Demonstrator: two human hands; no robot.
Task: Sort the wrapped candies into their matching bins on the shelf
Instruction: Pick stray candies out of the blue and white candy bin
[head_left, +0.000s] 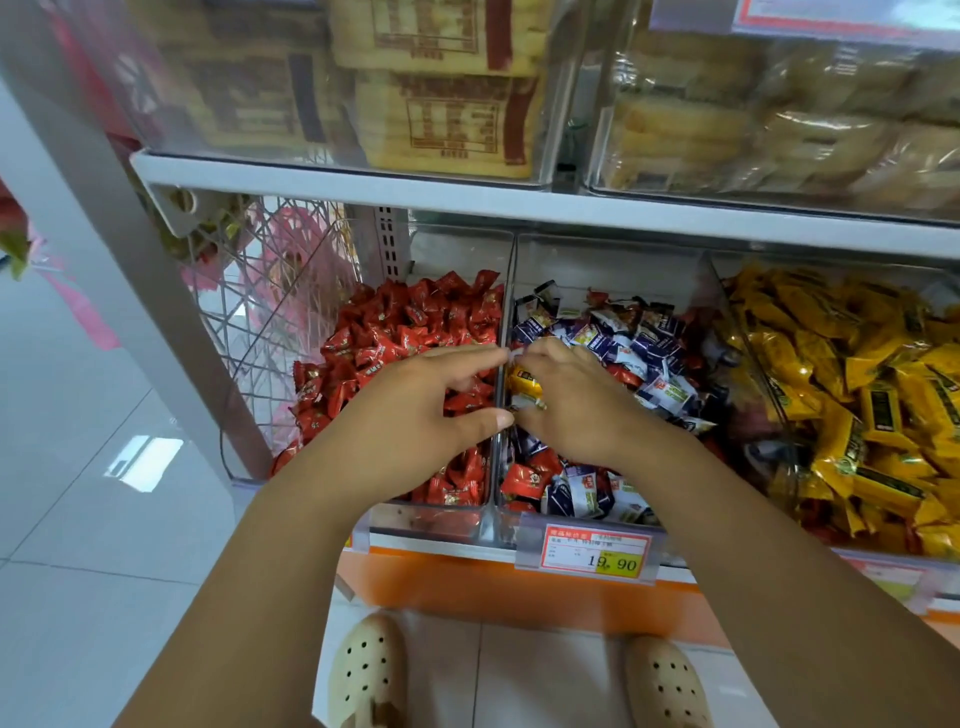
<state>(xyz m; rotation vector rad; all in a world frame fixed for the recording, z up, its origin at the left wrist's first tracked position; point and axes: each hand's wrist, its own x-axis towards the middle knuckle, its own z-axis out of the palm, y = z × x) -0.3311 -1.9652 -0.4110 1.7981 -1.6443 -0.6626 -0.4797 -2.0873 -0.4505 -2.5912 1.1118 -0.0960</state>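
The right hand (571, 410) is curled round a yellow candy (523, 381), held low against the palm side. The left hand (426, 410) is spread, thumb and forefinger wide apart, and holds nothing I can see. Its forefinger tip meets the right hand's fingertips above the divider (511, 291). A whitish scrap shows where they meet; what it is cannot be told.

The candy hangs right at that divider, between the red bin (431, 519) and the middle bin (613, 260). That is the risk. The yellow bin (719, 275) stands well apart, across the whole middle bin. If the candy is passed between the hands here, or the glossy wrapper slips, it would likely fall into the red bin or back among the blue-white candies (649, 338), where it would again be missorted.

Red strays (524, 475) lie in the middle bin under the right wrist. A careless sweep of that arm could bury them deeper.
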